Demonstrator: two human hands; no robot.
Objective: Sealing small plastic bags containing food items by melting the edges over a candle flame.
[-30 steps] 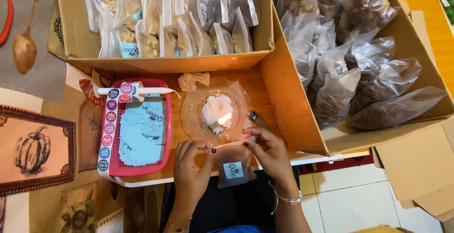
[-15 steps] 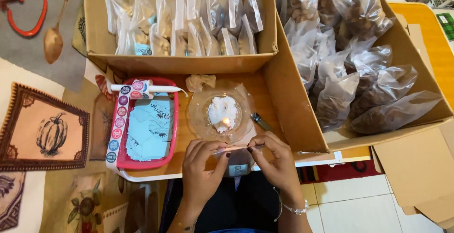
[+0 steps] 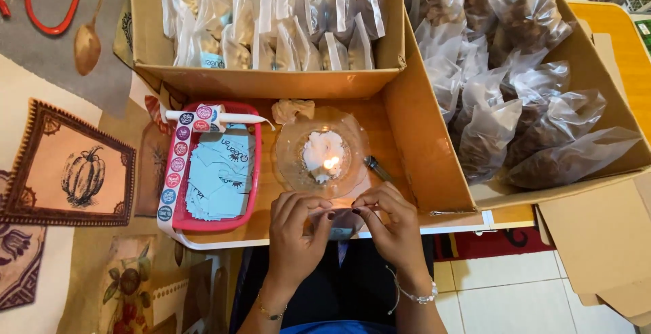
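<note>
Your left hand point(image 3: 296, 229) and right hand point(image 3: 390, 222) pinch a small clear bag point(image 3: 344, 220) between them, just below the candle dish point(image 3: 321, 152).

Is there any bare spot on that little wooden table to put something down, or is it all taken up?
Little room. A bare wood strip lies between the red tray and the glass dish holding a lit candle; another runs from the dish to the big box wall, partly taken by a small dark tool. The front edge is crowded by the left hand, right hand and a small bag.

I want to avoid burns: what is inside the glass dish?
Inside the glass dish sits a lit candle amid melted white wax. The dish's base under the wax is hidden.
</note>
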